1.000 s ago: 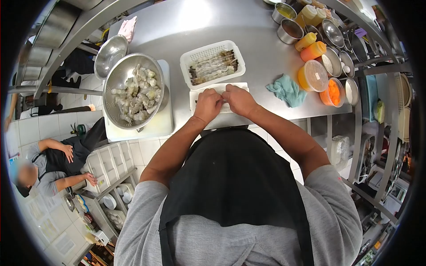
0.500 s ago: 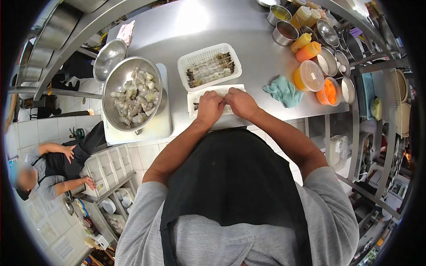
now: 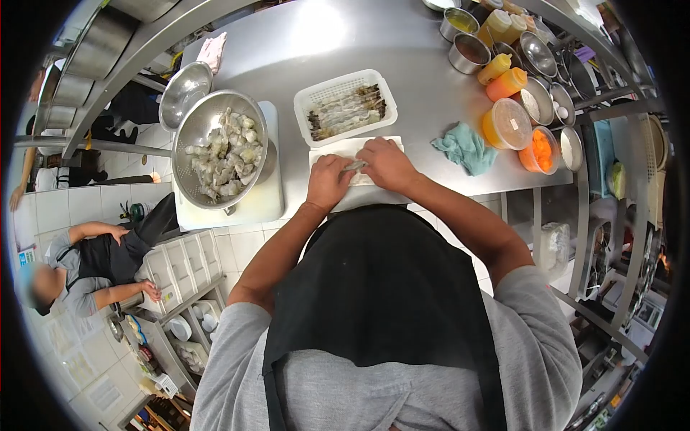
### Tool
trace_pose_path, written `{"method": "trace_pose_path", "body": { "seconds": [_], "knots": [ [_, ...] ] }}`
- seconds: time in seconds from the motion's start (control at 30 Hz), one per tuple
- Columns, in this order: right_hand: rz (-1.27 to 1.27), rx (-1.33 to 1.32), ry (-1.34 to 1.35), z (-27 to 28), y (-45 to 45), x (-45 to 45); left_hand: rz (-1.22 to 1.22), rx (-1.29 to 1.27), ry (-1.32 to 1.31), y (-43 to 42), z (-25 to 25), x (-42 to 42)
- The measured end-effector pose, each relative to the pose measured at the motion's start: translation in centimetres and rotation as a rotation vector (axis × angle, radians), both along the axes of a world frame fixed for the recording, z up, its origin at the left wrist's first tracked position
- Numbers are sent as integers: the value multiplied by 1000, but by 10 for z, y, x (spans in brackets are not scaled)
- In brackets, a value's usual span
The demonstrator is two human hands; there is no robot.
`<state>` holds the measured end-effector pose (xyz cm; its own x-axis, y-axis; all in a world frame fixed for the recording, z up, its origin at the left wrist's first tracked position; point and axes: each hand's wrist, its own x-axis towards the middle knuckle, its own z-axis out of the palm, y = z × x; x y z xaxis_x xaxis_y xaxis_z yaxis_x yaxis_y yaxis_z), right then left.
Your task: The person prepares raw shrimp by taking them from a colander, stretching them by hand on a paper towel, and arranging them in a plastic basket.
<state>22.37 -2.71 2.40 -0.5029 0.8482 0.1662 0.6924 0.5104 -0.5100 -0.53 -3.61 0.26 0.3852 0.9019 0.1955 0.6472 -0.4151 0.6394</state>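
Note:
Above a small white board (image 3: 334, 149) at the front edge of the steel table, a greyish peeled shrimp (image 3: 355, 166) spans the gap between my two hands. My left hand (image 3: 329, 179) pinches its left end. Closed fingers of my right hand (image 3: 387, 164) press on its other end; part of the shrimp is hidden under them. Just beyond the board, a white perforated tray (image 3: 300, 108) holds stretched shrimps laid side by side. To the left, a steel colander (image 3: 188, 136) contains a heap of shrimps and rests tilted over a pale cutting board (image 3: 269, 197).
A green cloth (image 3: 466, 149) lies right of my hands. Farther right stand squeeze bottles (image 3: 506, 84), an orange-filled tub (image 3: 540, 152) and several steel bowls. An empty steel bowl (image 3: 185, 93) sits behind the colander. At left, a co-worker (image 3: 104, 258) stands near drawers.
My hands have moved slightly apart, so the shrimp now shows between them. The fingers of my left hand have shifted left. The whole view has shifted a little.

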Motion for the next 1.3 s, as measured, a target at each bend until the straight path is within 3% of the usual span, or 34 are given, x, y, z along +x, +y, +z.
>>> {"method": "trace_pose_path", "body": {
  "seconds": [0.3, 0.47, 0.6, 1.13, 1.3],
  "knots": [
    [149, -38, -191, -10, 11, -20, -157, 45, 159, 20, 3, -9],
    [172, -71, 0, -10, 15, 4, -219, 11, 161, 28, 5, -22],
    [39, -83, 71, -2, 4, 7, -150, 1, 94, 18, 15, -14],
    [92, -89, -35, -17, 13, 5, -149, 3, -9, 21, -10, 8],
    [168, -61, -132, -11, 18, 11, -113, -2, 38, 16, 13, 0]
  ]
}}
